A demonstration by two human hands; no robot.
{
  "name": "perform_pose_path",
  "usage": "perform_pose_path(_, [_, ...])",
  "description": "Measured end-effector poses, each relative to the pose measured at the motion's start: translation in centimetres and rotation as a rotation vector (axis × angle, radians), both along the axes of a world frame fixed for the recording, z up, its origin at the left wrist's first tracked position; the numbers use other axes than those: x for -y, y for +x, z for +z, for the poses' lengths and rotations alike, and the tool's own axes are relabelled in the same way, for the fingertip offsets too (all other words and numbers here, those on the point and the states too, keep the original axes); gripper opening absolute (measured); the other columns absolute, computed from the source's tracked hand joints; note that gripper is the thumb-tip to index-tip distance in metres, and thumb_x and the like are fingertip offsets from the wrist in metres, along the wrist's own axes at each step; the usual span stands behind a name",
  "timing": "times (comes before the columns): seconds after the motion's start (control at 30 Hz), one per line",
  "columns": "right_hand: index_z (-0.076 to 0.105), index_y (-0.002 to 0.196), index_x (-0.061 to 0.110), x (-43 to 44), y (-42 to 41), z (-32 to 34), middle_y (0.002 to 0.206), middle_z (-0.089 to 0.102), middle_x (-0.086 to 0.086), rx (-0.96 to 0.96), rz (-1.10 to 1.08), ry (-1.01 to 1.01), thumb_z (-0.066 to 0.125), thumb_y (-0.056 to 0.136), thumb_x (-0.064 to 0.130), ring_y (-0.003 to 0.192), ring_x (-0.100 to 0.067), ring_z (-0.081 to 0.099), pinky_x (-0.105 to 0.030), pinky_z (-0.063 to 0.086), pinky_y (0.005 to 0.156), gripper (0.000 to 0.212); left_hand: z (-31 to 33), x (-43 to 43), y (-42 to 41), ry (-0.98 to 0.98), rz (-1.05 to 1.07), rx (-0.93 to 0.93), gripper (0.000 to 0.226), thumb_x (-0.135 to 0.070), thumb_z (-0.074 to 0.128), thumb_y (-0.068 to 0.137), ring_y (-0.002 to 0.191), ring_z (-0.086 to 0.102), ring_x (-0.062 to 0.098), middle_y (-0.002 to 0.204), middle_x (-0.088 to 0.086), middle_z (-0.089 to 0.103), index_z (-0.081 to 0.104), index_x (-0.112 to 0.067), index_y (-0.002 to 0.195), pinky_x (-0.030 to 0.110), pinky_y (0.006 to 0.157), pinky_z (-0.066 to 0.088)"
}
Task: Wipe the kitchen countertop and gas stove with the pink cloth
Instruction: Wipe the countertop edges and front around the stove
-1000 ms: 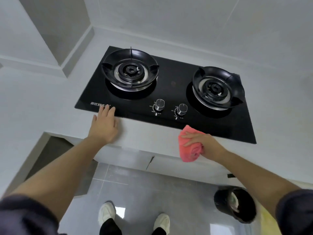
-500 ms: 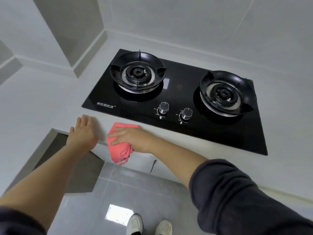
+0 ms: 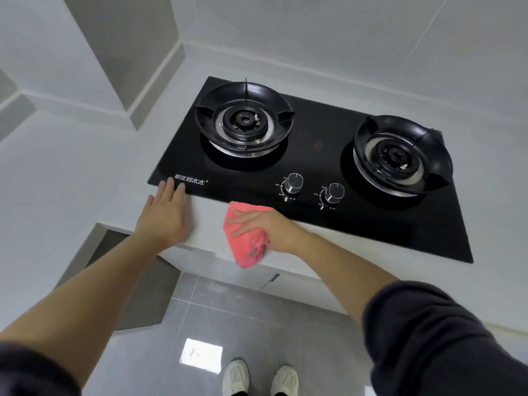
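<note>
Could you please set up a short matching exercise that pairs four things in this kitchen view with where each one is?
Things:
1. pink cloth
2. left hand
3. left knob
4. white shoes

Places:
A. on the grey floor
B. on the gas stove, on its black glass near the front
C. flat on the countertop, fingertips at the stove's front left corner
D. under the right hand, at the countertop's front edge

Pairs: 1-D; 2-C; 3-B; 4-A

The right hand (image 3: 265, 227) swept the pink cloth (image 3: 248, 252) left along the worktop (image 3: 85, 167) edge, then, it seems, slightly back right, away from the left hand (image 3: 164, 215), whose fingers (image 3: 171, 187) have returned onto the stove (image 3: 314, 155) corner.
</note>
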State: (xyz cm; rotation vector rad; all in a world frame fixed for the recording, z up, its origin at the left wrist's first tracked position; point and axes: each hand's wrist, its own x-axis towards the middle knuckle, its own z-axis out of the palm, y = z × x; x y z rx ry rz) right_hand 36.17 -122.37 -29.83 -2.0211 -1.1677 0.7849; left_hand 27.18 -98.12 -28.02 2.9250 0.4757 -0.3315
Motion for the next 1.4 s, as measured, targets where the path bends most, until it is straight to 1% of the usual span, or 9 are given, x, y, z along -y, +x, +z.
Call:
perform_pose_path(0.17, [0.076,0.085,0.008,6.9,-0.8,0.0,0.105,0.068,-0.009,-0.329,-0.42,0.063,0.082,0.066,0.006,0.1,-0.009,0.063,-0.028,0.044,0.102,0.02,0.2,2.6,0.4,-0.031,-0.136,-0.037,0.061,-0.009,0.029,0.098,0.149,-0.005,0.027,0.161,0.012,-0.004,0.004,-0.009,0.153,0.043,0.12,0.009])
perform_pose_path(0.33, [0.074,0.073,0.007,11.4,-2.0,2.9,0.072,0.068,0.001,-0.587,-0.546,0.1,0.081,0.062,0.002,0.06,-0.007,0.062,-0.015,0.046,0.046,0.014,0.8,3.3,0.0,-0.034,-0.205,-0.067,0.063,-0.008,0.031,0.097,0.148,-0.008,0.026,0.161,0.011,-0.007,0.002,-0.009,0.153,0.042,0.121,0.008])
perform_pose_path(0.47, [0.073,0.102,0.003,8.1,-3.7,5.4,0.102,0.071,-0.003,-0.273,-0.386,0.064,0.07,0.076,-0.007,0.095,-0.011,0.064,-0.017,0.051,0.08,0.028,1.0,2.3,-0.6,-0.028,-0.194,-0.036,0.063,-0.007,0.032,0.097,0.148,-0.007,0.026,0.161,0.011,-0.005,0.003,-0.009,0.153,0.042,0.121,0.009])
perform_pose_path(0.53, [0.067,0.115,0.0,3.8,-4.5,5.0,0.127,0.061,-0.014,-0.025,-0.088,0.091,0.066,0.075,-0.014,0.121,-0.023,0.055,-0.01,0.031,0.104,0.042,1.0,1.7,-0.7,-0.031,-0.16,-0.014,0.065,-0.003,0.034,0.095,0.149,-0.006,0.027,0.161,0.01,-0.003,0.005,-0.009,0.153,0.043,0.12,0.01])
perform_pose_path(0.73, [0.06,0.129,0.011,-1.2,-3.6,1.7,0.148,0.043,-0.009,0.351,0.07,-0.035,0.063,0.077,-0.01,0.143,-0.025,0.029,-0.028,0.014,0.117,0.056,0.8,2.0,-0.4,0.028,-0.18,-0.043,0.071,-0.003,0.036,0.093,0.148,-0.008,0.027,0.161,0.01,-0.006,0.001,-0.012,0.154,0.042,0.12,0.008])
perform_pose_path(0.93, [0.067,0.115,-0.001,6.4,-1.9,0.8,0.137,0.053,-0.019,0.222,0.006,0.011,0.057,0.072,-0.021,0.139,-0.033,0.035,-0.042,0.021,0.118,0.048,1.0,5.4,0.4,0.009,-0.166,-0.01,0.066,-0.002,0.034,0.096,0.148,-0.009,0.025,0.161,0.009,-0.004,0.005,-0.012,0.154,0.043,0.12,0.007])
perform_pose_path(1.07, [0.067,0.115,-0.001,13.6,-1.2,0.8,0.137,0.053,-0.019,0.102,-0.099,-0.004,0.063,0.075,-0.018,0.138,-0.028,0.037,-0.023,0.02,0.117,0.043,1.0,10.2,1.6,-0.008,-0.183,0.049,0.06,-0.005,0.03,0.099,0.149,-0.008,0.026,0.161,0.009,-0.001,0.008,-0.013,0.154,0.043,0.121,0.007])
perform_pose_path(1.3, [0.071,0.112,0.013,27.1,-0.1,0.9,0.136,0.057,0.003,-0.289,-0.368,-0.1,0.063,0.078,-0.013,0.133,-0.001,0.038,-0.015,0.03,0.109,0.044,0.6,20.3,2.9,-0.078,-0.157,0.101,0.061,-0.003,0.03,0.097,0.149,-0.007,0.023,0.162,0.006,0.001,0.012,-0.015,0.154,0.043,0.121,0.006])
perform_pose_path(1.4, [0.075,0.092,0.006,31.5,0.1,2.1,0.127,0.063,-0.009,-0.578,-0.574,-0.006,0.082,0.061,0.006,0.131,-0.015,0.048,-0.027,0.044,0.104,0.032,0.3,23.8,2.8,-0.085,-0.142,0.115,0.061,-0.004,0.031,0.097,0.149,-0.007,0.023,0.162,0.006,0.001,0.013,-0.015,0.153,0.043,0.121,0.007])
